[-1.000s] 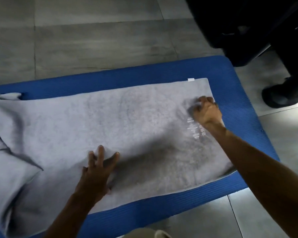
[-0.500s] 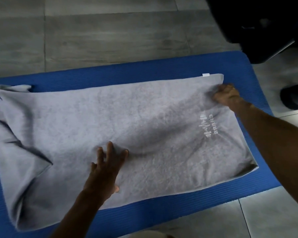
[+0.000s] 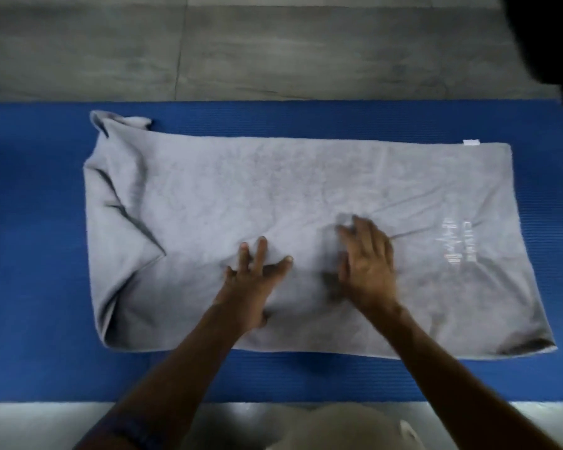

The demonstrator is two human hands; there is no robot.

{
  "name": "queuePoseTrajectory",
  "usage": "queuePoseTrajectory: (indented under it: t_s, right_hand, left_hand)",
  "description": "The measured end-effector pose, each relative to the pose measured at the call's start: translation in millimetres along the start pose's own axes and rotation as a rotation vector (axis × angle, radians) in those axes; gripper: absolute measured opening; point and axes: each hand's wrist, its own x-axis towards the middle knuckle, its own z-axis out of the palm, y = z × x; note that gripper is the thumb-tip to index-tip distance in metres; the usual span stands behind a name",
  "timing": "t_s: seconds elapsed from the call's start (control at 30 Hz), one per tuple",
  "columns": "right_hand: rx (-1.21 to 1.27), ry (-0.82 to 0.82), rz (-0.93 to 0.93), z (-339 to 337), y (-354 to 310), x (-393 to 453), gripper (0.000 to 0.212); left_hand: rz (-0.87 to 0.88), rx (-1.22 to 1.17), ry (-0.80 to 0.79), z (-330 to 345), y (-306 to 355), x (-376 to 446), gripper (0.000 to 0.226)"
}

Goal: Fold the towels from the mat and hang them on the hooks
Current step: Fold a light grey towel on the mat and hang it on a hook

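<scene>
A grey towel (image 3: 273, 190) lies spread lengthwise on the blue mat (image 3: 39, 254). Its left end is rumpled and folded over, and its right end carries white printed lettering and a small white tag at the far corner. My left hand (image 3: 254, 280) lies flat on the towel's middle with fingers spread. My right hand (image 3: 368, 261) rests palm down on the towel just to the right of it, fingers straight and slightly blurred. Neither hand holds any cloth. No hooks are in view.
Grey floor tiles (image 3: 241, 43) lie beyond the mat and along its near edge. A dark object (image 3: 553, 34) fills the top right corner. My knee in light cloth (image 3: 338, 427) shows at the bottom centre.
My right hand left the towel's far right corner and came to the middle beside my left hand. The view shifted left, so the towel's whole length shows.
</scene>
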Motion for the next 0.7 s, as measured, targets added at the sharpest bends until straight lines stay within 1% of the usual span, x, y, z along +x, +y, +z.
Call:
queuePoseTrajectory:
  t_s: [0.07,0.17,0.3,0.33,0.4,0.47,0.53,0.6,0.67,0.7]
  right_hand:
    - [0.038,-0.043,-0.090,15.6,-28.8,-17.9,0.054]
    - [-0.001,-0.092,-0.191,34.1,-47.5,-35.2,0.050]
    - [-0.116,-0.196,-0.217,36.5,-43.7,-40.8,0.065]
    - [-0.148,-0.218,-0.225,34.2,-43.3,-40.7,0.066]
    - [-0.186,-0.230,-0.213,30.3,-41.5,-39.0,0.061]
    - [-0.203,-0.276,-0.191,27.9,-46.6,-38.4,0.056]
    - [-0.210,-0.323,-0.158,28.2,-52.3,-38.4,0.056]
    - [-0.215,-0.333,-0.111,27.6,-57.8,-38.6,0.059]
    - [-0.226,-0.346,-0.073,26.8,-64.9,-38.9,0.061]
    - [-0.229,-0.356,-0.059,26.7,-67.2,-38.7,0.060]
  left_hand:
    - [-0.012,0.002,0.000,2.1,-0.2,0.3,0.117]
    - [-0.029,-0.003,0.054,5.9,0.2,-2.5,0.122]
    - [-0.013,-0.082,0.081,5.6,-1.5,-7.0,0.117]
    - [0.002,-0.099,0.097,5.2,-4.0,-9.9,0.114]
    - [0.035,-0.097,0.128,5.9,-13.5,-13.7,0.104]
    - [0.042,-0.163,0.190,7.5,-30.7,-19.5,0.088]
    - [0.025,-0.240,0.285,1.6,-48.8,-24.8,0.069]
    - [-0.050,-0.119,0.362,-10.2,-66.5,-29.0,0.056]
    - [-0.169,0.062,0.401,-18.5,-90.5,-36.6,0.053]
    - [-0.222,0.105,0.390,-19.9,-105.0,-41.8,0.055]
